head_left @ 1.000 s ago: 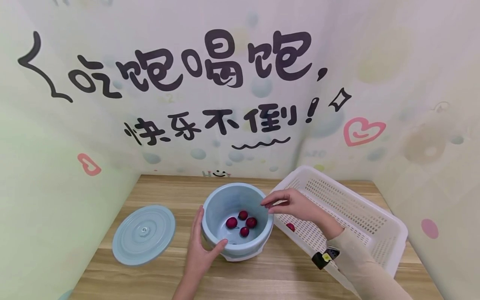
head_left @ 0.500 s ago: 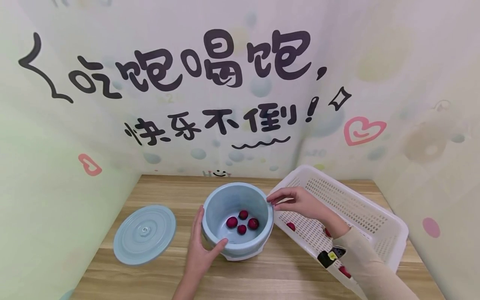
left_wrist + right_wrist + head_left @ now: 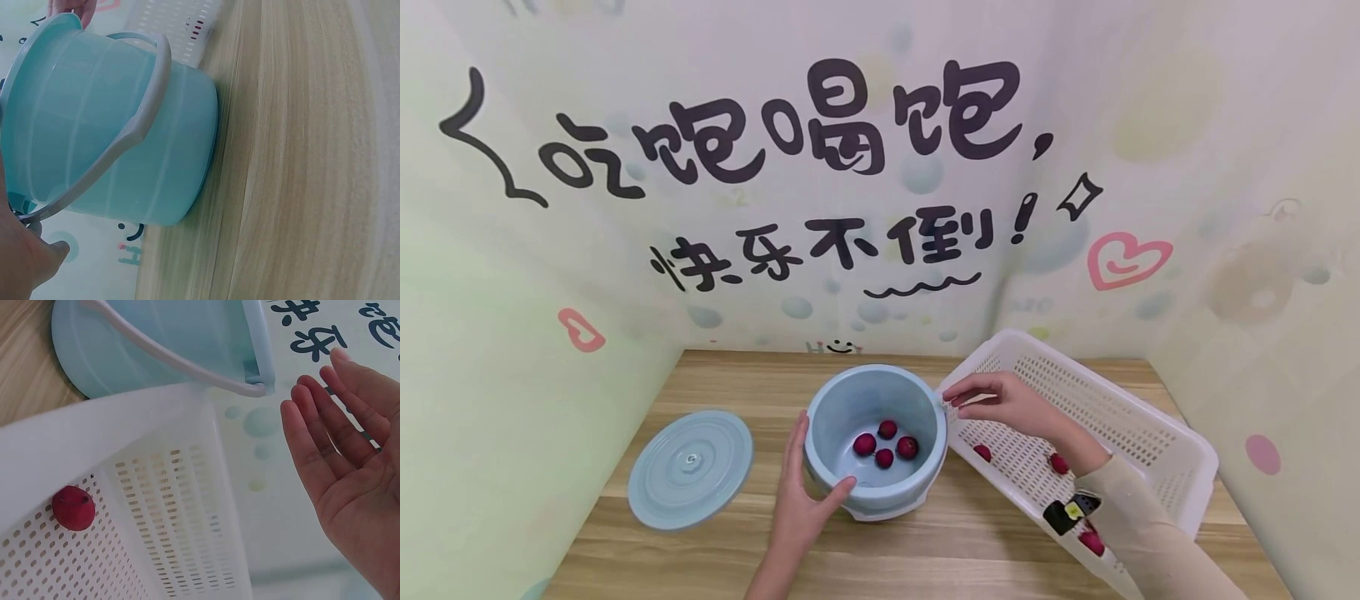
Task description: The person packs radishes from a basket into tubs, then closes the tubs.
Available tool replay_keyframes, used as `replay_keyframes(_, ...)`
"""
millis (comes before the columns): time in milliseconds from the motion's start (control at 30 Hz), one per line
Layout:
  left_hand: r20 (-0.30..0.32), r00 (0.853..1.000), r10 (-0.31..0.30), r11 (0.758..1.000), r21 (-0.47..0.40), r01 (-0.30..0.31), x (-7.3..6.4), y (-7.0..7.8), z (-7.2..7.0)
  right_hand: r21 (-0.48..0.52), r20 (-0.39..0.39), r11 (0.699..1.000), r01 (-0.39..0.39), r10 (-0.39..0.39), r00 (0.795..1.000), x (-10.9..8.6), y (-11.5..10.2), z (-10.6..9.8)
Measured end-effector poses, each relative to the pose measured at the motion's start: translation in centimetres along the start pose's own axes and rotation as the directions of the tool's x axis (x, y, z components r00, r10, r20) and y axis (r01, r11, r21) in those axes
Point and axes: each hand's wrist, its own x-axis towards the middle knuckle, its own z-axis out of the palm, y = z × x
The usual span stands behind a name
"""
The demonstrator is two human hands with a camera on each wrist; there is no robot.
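A light blue bucket (image 3: 880, 500) with a grey handle (image 3: 147, 119) stands on the table, and several small round dark-red fruits (image 3: 865, 445) lie on its bottom. My left hand (image 3: 801, 508) grips the bucket's near left side, thumb at the rim and fingers along the outer wall. Just past the bucket's right rim, my right hand (image 3: 1011, 406) hovers over the white basket's corner. Its fingers are loosely bent and hold nothing in the right wrist view. Similar red fruits (image 3: 74, 508) lie in the white perforated basket (image 3: 1097, 408), partly hidden by the right forearm.
A round light blue lid (image 3: 691, 469) lies on the wooden table (image 3: 745, 383) to the bucket's left. The basket sits at an angle close against the bucket's right side. Behind the table rises a wall covering (image 3: 850, 317) with black lettering.
My right hand has drawn back rightward from over the bucket's rim. Fruits in the bucket have shifted slightly. More basket fruits show beside the forearm. My left hand stays put.
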Motion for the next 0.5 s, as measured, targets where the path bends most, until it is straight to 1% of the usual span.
replay_keyframes(300, -0.002, 1.000, 0.005, 1.000, -0.002, -0.005, 0.0, 0.0, 0.0, -0.005, -0.014, 1.000, 0.005, -0.005, 1.000, -0.5, 0.6, -0.5)
replay_keyframes(500, -0.003, 1.000, 0.002, 1.000, 0.001, -0.002, 0.0, 0.0, 0.0, -0.010, -0.022, 1.000, -0.006, 0.006, 1.000, -0.7, 1.5, -0.8)
